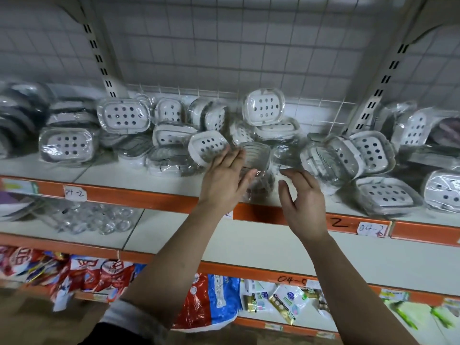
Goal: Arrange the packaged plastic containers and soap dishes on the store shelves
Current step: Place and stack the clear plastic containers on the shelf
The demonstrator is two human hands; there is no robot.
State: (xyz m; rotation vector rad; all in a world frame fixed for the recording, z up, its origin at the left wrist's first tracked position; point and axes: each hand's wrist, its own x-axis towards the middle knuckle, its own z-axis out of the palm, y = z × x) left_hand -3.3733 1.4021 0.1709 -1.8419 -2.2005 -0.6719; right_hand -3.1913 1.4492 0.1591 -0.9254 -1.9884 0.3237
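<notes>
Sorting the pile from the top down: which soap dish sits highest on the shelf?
The white holed dish right of centre, tilted face-out and propped on others; every other dish lies lower.

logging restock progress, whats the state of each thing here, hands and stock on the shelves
left hand, open, fingers straight, against the ribbed dish's wrapping
right hand, open, fingers loosely curved, holding nothing
ribbed dish, wrapped, tilted up near the shelf front
soap dishes, wrapped, heaped unevenly, some flat, some tilted
top shelf, stocked but untidy
clear round items, bunched at the middle shelf's left
</notes>
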